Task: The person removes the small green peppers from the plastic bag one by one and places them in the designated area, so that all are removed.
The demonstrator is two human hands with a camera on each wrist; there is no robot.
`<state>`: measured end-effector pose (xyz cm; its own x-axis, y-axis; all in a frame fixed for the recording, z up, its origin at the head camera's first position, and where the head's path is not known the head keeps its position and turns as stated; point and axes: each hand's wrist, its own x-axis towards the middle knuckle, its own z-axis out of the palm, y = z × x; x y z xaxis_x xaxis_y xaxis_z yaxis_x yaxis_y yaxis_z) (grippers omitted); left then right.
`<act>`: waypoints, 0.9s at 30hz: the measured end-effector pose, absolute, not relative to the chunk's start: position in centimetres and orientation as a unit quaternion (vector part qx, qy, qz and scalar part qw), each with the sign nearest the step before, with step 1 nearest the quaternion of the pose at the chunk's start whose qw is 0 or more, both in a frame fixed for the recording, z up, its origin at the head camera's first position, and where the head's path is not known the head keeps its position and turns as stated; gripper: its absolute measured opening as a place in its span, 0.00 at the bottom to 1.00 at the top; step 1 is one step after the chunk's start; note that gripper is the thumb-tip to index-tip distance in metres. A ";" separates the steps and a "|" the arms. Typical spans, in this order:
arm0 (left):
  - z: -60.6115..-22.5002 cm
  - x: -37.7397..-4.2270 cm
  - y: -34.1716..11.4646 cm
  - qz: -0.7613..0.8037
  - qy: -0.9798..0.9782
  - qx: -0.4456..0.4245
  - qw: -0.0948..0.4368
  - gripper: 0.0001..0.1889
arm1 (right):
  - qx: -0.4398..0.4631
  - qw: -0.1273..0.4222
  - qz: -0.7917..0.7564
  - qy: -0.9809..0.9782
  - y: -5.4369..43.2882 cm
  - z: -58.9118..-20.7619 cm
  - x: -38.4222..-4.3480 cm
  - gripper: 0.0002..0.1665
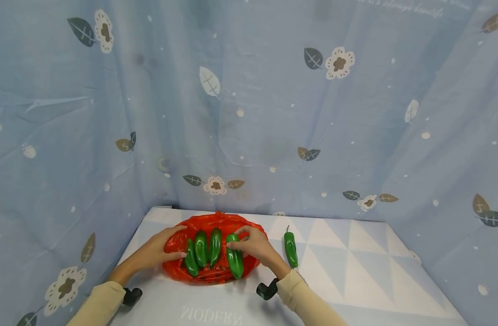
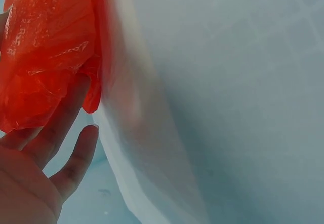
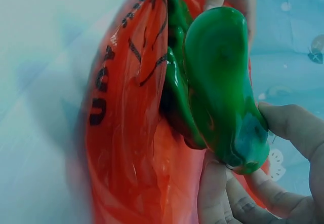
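Observation:
My right hand [image 1: 255,244] pinches a glossy green chili pepper [image 1: 234,261] between thumb and fingers, over the right part of a red plastic bag [image 1: 220,220]. In the right wrist view this pepper [image 3: 220,82] hangs tilted in front of the bag's opening. Three more green peppers [image 1: 201,249] lie side by side in the open bag. My left hand [image 1: 161,249] rests at the bag's left side, its thumb close to the leftmost pepper [image 1: 191,259]. In the left wrist view, extended fingers [image 2: 56,125] reach against the outside of the red plastic [image 2: 48,57].
Another green chili pepper [image 1: 290,249] lies on the table to the right of the bag. The table cover [image 1: 347,262] has pale triangles and lettering near the front. A blue patterned curtain [image 1: 265,136] hangs behind and along both sides. Dark camera mounts [image 1: 267,290] sit at the wrists.

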<state>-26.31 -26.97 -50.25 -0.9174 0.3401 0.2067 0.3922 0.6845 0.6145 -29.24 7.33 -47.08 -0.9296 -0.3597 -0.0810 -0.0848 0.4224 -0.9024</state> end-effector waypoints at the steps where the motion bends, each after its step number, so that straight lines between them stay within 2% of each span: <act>1: -50.3 -26.3 -27.0 -0.343 -0.917 -0.198 0.039 0.44 | -0.137 0.132 -0.520 0.833 7.5 -47.1 -29.2 0.28; 14: -50.6 -26.2 -26.6 -0.339 -0.919 -0.199 0.038 0.44 | -0.162 0.111 -0.534 0.822 10.4 -47.3 -29.3 0.28; 27: -50.2 -26.2 -26.5 -0.335 -0.921 -0.196 0.043 0.44 | -0.145 0.088 -0.532 0.829 13.1 -46.5 -30.0 0.31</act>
